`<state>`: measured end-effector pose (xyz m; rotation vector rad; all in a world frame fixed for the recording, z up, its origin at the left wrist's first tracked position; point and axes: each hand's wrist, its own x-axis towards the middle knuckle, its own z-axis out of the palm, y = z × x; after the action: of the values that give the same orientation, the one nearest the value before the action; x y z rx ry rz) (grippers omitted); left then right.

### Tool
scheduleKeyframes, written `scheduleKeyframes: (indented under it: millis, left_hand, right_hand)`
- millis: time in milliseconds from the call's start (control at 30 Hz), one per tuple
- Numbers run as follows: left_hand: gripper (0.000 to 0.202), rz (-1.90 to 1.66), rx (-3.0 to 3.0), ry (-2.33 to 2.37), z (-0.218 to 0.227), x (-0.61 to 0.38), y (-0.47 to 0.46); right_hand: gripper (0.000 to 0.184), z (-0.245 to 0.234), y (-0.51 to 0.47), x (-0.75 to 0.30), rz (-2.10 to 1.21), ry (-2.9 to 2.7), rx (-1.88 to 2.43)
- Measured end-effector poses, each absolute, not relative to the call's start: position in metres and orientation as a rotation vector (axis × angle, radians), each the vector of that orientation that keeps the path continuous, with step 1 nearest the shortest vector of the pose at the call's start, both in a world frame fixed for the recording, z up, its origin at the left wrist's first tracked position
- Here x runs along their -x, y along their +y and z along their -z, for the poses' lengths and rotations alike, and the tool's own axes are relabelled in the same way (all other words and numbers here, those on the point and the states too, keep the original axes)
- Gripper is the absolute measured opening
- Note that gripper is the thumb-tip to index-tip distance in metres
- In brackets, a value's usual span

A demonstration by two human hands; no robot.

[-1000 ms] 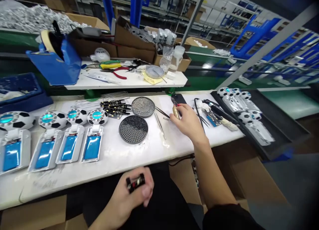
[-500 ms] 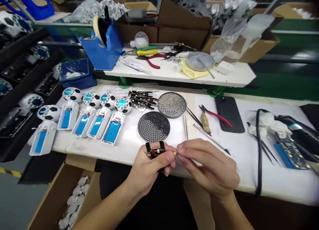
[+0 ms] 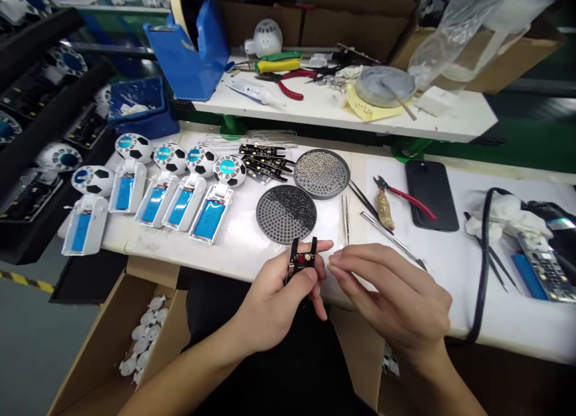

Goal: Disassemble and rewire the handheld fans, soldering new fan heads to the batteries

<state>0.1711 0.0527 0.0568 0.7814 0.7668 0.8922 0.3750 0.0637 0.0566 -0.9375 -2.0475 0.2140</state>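
As we sweep along the desk (image 3: 508,326) from the left, a black tray (image 3: 31,104) of white parts sits off to the side, and here come five football-patterned shells (image 3: 200,161), lined up behind white holders with blue batteries (image 3: 211,213). Down below, a cardboard box (image 3: 112,338) of small white pieces sits by the desk's front edge. Moving right, a cluster of black circuit strips (image 3: 265,161) lies behind a round perforated tray of dark pellets (image 3: 285,215), with a second round tray of silvery pieces (image 3: 321,174) just beside it.

Now the action: the left hand (image 3: 274,302) is firmly gripping a small black circuit board (image 3: 301,261), its two prongs pointing up, just in front of the dark tray. The right hand (image 3: 387,290) comes in right beside it, fingertips (image 3: 335,266) pinched almost together; whether something tiny sits between them, I can't tell from here. Further along, slim tweezers (image 3: 345,218) lie on the desk, then red-handled pliers (image 3: 405,197) next to a black phone (image 3: 432,195). On the far right, a black cable (image 3: 483,266) runs just left of a populated circuit board (image 3: 542,266).
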Motion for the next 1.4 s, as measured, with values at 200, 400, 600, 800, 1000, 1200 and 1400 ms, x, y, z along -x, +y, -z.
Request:
scheduleKeyframes:
  millis: [200,400,600,800,1000,1200,1400]
  left_hand:
    - [0.038,-0.84,-0.872,0.792,-0.062,-0.159,0.046]
    - [0.042,-0.827,-0.858,0.776,-0.061,-0.152,0.045]
    - [0.04,-0.832,-0.9,0.822,-0.064,-0.148,0.046]
    - [0.04,-0.839,-0.886,0.804,-0.066,-0.145,0.048]
    - [0.039,-0.839,-0.92,0.802,-0.069,-0.144,0.05]
    - [0.042,-0.83,-0.954,0.809,-0.069,-0.144,0.051]
    - [0.044,-0.924,-1.193,0.866,-0.061,-0.143,0.048]
  right_hand:
    - [0.03,-0.061,0.058,-0.358,-0.376,-2.064,0.909]
    - [0.032,-0.063,0.06,-0.351,-0.415,-2.061,0.884]
    - [0.032,-0.066,0.062,-0.349,-0.402,-2.104,0.941]
    - [0.032,-0.067,0.062,-0.347,-0.459,-2.072,0.934]
    - [0.032,-0.068,0.062,-0.346,-0.448,-2.076,0.962]
    - [0.031,-0.069,0.062,-0.345,-0.408,-2.084,0.97]
    - [0.029,-0.064,0.062,-0.342,-0.222,-2.123,0.981]
